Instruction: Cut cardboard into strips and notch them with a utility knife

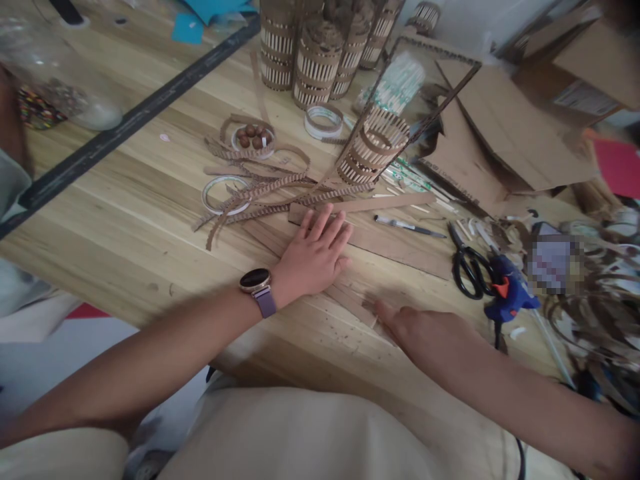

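Note:
My left hand [320,250], a watch [255,280] on its wrist, lies flat with fingers spread. It presses on a flat cardboard piece [400,250] with a dark line along its edge. Beneath the palm runs a thin cardboard strip [347,301], which comes out toward the lower right. My right hand [420,330] is closed at that strip's near end, its fingers mostly hidden under the hand. A pen [410,227] lies just beyond the cardboard piece. Right of it are black-handled scissors [470,267] and a blue glue gun [510,290].
Corrugated strips [280,180] lie tangled around tape rolls [324,122] and a dish of brown balls [255,138]. Stick-and-cardboard cylinders [320,60] stand behind. A basket-like holder [373,147], cardboard boxes [520,133] and scraps [595,313] fill the right. Another person's arm [13,127] shows at left.

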Available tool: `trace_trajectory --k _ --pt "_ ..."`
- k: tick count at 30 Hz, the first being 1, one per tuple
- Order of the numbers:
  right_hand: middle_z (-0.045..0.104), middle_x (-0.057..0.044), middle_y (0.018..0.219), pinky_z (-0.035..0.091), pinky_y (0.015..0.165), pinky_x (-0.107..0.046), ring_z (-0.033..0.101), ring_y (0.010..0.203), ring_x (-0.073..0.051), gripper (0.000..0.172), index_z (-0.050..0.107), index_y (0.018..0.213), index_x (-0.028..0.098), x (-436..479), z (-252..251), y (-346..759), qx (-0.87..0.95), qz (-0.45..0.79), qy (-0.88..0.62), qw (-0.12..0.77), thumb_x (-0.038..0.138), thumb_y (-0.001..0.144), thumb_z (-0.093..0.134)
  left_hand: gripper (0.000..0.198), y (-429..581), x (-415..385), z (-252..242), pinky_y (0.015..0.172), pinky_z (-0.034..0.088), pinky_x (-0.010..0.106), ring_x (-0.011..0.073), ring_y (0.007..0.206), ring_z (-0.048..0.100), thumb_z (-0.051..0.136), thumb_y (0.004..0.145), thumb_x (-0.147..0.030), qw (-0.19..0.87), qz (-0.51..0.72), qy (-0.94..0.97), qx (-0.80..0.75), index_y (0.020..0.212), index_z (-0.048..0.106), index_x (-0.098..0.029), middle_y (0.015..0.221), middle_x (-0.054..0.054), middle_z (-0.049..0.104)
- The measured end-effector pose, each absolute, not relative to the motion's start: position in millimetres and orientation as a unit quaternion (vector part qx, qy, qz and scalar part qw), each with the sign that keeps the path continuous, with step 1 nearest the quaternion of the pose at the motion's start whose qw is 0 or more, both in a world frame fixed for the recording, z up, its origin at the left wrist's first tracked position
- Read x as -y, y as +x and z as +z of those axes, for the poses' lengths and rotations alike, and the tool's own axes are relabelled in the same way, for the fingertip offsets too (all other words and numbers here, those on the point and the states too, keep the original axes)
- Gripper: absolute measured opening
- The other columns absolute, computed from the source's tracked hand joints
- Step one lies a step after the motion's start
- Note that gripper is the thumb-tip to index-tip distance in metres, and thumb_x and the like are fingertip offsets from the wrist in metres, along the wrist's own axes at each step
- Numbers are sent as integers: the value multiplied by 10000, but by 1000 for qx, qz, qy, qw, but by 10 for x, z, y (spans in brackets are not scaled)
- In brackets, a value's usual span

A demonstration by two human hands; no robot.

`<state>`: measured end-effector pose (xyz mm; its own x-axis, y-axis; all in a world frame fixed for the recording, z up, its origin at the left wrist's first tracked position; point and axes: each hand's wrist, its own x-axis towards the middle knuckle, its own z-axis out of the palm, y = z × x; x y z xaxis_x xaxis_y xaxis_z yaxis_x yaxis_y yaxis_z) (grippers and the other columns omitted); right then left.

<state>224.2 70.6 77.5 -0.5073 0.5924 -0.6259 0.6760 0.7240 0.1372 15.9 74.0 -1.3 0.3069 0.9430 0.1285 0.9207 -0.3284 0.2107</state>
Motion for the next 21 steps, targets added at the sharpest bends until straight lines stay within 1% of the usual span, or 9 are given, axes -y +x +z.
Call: trace_trajectory --k 2,5,9,13,15,21 --pt "771 -75 811 249 417 -227 744 673 -244 701 548 1370 273 -698 765 2285 -849 -61 353 388 -94 781 448 607 159 -741 -12 1215 133 592 402 1513 132 420 1023 -409 49 114 807 -578 1516 367 -59 1617 182 272" --pt "769 -83 837 251 419 -215 749 695 -252 669 547 1361 272 -682 769 2335 -843 -57 360 395 -79 798 462 609 161 -742 -10 1215 135 589 400 1514 128 430 1019 -406 50 115 805 -579 1517 365 -61 1620 179 265" --pt "763 -84 809 276 408 -206 745 644 -252 681 545 1369 277 -650 786 2388 -841 -43 361 402 -83 797 471 608 160 -739 -12 1211 145 600 404 1512 133 432 1017 -406 49 120 805 -579 1512 372 -58 1616 188 268" --pt "751 -83 760 273 389 -211 738 602 -266 658 565 1343 251 -602 795 2455 -845 -23 359 397 -87 787 465 591 156 -733 -12 1210 152 600 400 1512 142 427 1018 -395 46 128 805 -578 1501 390 -55 1611 190 281" --pt "747 -76 736 260 387 -211 734 587 -266 659 574 1324 260 -574 792 2516 -844 -19 368 390 -95 781 458 590 154 -732 -12 1210 153 598 400 1511 145 420 1020 -397 46 130 806 -576 1499 393 -53 1610 192 284" --pt "717 -46 700 178 375 -220 668 463 -178 680 577 1291 300 -480 728 2801 -868 17 362 340 -78 737 467 590 150 -737 -26 1206 153 604 405 1510 145 425 1018 -402 39 127 806 -577 1496 399 -57 1610 196 282"
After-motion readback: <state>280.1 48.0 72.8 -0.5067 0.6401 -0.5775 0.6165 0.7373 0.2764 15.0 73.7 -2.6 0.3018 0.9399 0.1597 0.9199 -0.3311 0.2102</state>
